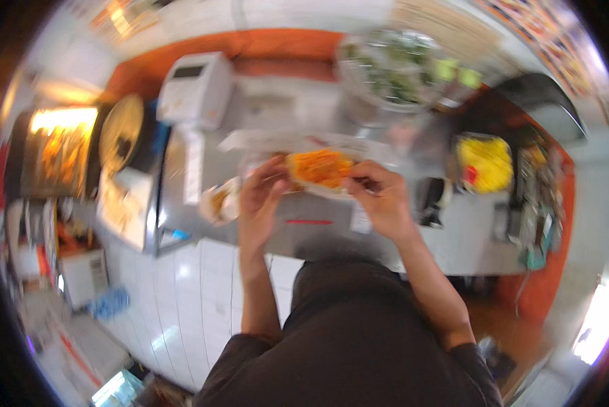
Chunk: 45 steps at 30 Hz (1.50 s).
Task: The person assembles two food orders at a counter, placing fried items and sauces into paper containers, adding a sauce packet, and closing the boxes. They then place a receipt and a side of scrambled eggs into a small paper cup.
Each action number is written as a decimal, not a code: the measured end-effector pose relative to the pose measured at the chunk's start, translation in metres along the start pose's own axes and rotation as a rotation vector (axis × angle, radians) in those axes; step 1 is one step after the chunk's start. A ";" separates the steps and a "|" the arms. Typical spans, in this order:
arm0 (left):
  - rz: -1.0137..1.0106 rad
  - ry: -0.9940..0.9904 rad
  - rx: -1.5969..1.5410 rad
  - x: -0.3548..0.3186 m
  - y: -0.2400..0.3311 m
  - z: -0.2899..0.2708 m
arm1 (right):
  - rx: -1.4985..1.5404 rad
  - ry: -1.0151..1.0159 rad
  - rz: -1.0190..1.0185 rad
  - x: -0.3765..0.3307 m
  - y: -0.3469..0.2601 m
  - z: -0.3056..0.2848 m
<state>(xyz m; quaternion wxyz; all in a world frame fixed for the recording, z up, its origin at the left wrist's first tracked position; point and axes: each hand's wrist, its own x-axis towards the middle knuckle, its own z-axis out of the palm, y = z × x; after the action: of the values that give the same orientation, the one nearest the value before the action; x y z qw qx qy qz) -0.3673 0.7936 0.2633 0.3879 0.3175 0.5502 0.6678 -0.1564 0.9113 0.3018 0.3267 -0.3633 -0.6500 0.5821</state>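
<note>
Between my two hands is a pale, boat-shaped bread piece, its shredded orange filling (321, 168) facing up. The details are blurred, so I cannot tell the exact kind of bread. My left hand (262, 193) has its fingers closed on the left end. At the right end, my right hand (384, 198) pinches the bread between thumb and fingers. Behind it, a white sheet of paper or wrapper (250, 140) lies on the metal counter (264, 227). Whatever lies directly beneath the bread is mostly hidden.
A large bowl of greens under clear film (393, 68) stands at the back. Yellow food in a tray (484, 164) is to the right. A white machine (196, 88) sits back left, with a lit grill (59, 152) farther left. Small containers (222, 201) stand beside my left hand.
</note>
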 end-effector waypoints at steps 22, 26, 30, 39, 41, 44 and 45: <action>-0.976 -1.146 0.790 -0.176 -0.252 0.124 | -0.720 1.330 0.280 -0.310 0.057 -0.579; -0.980 -1.083 0.872 -0.171 -0.293 0.234 | -0.802 1.310 0.199 -0.309 0.116 -0.754; -0.961 -0.991 0.921 -0.169 -0.324 0.368 | -0.929 1.264 0.120 -0.269 0.181 -0.915; -0.964 -0.883 0.913 -0.188 -0.322 0.587 | -1.001 0.898 0.590 -0.191 0.292 -1.024; -0.981 -0.857 0.918 -0.193 -0.319 0.608 | -0.939 0.938 0.633 -0.179 0.265 -1.034; -1.015 -0.846 0.932 -0.199 -0.320 0.628 | -1.271 0.821 0.443 -0.185 0.252 -1.078; -1.029 -0.838 0.942 -0.201 -0.320 0.633 | -1.385 0.766 0.367 -0.183 0.256 -1.092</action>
<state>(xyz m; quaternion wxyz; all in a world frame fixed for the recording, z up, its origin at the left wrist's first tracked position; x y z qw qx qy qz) 0.3255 0.9588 0.0715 0.6458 0.3782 0.6596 -0.0698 0.8887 1.3371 0.1661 0.1268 -0.7579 -0.6358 -0.0728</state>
